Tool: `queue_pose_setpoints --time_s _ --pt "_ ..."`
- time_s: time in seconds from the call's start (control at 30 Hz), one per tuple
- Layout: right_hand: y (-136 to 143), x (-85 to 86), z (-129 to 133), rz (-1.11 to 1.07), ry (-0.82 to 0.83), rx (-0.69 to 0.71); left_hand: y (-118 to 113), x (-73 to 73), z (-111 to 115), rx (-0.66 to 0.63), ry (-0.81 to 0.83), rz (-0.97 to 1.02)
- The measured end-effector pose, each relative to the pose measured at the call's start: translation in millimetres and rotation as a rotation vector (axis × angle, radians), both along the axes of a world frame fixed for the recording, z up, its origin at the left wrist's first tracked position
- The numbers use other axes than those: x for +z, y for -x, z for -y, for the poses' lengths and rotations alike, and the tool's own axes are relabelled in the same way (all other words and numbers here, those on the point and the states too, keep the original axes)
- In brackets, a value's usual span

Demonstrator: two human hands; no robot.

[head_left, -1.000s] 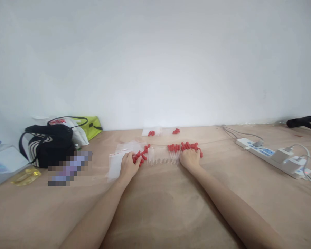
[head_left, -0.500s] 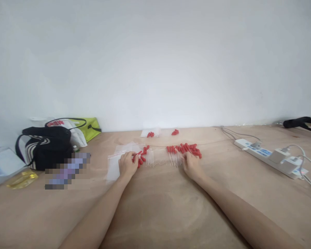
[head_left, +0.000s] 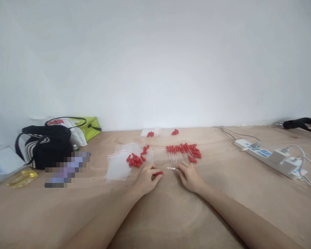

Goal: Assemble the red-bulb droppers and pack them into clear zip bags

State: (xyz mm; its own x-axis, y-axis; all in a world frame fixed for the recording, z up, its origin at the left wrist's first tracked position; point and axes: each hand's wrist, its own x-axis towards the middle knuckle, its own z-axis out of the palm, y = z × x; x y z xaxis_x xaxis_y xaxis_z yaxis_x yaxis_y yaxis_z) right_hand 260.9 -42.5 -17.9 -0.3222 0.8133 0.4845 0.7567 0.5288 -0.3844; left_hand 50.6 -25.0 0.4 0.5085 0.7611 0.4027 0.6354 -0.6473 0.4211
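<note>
Between thumb and fingers, my left hand (head_left: 148, 178) grips a red rubber bulb (head_left: 158, 173), its end pointing right. My right hand (head_left: 188, 175) pinches a thin clear tube (head_left: 172, 168), whose free end points left toward the bulb; the two are apart. Beyond my hands lies a row of clear tubes (head_left: 160, 157) side by side. Red bulbs (head_left: 135, 160) are heaped left of the row, on the edge of a clear plastic bag (head_left: 118, 166). At the right, more red bulbs (head_left: 195, 152) lie around and on the tubes' far ends.
Small groups of red bulbs (head_left: 150, 134) lie near the wall. A black bag (head_left: 50, 145), a green bag (head_left: 93, 129) and a pixelated object (head_left: 67, 171) are at the left. At the right stands a white power strip (head_left: 264, 154) with plugs and cables.
Both hands have come nearer each other and toward me. My left hand has left the bulb heap with one red bulb; my right hand has left the row with a clear tube.
</note>
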Motion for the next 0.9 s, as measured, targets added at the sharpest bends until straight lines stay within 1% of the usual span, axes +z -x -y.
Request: queue_pose_setpoints --time_s 0.13,0.27,0.5,0.6,0.73,0.83,0.9 --pt "6 1.5 3 -0.049 0.028 0.023 -4 -0.4 0 0.005 0.025 0.076" --pt "9 4.0 4 -0.136 0.057 0.047 -5 1.6 3 0.008 0.099 0.174" --pt "11 7.6 6 -0.217 0.079 0.111 -8 -1.7 5 0.006 0.199 0.247" --pt "11 7.0 6 -0.213 0.07 0.125 -9 -3.5 6 -0.009 0.217 0.252" --pt "8 7.6 4 -0.181 0.085 0.166 -8 -2.5 7 -0.035 0.174 0.234" --pt "3 10.5 3 -0.093 0.081 0.19 -7 -0.5 9 -0.079 0.149 0.186" --pt "1 12.9 3 -0.016 0.055 0.175 -7 0.3 10 -0.105 0.133 0.14"
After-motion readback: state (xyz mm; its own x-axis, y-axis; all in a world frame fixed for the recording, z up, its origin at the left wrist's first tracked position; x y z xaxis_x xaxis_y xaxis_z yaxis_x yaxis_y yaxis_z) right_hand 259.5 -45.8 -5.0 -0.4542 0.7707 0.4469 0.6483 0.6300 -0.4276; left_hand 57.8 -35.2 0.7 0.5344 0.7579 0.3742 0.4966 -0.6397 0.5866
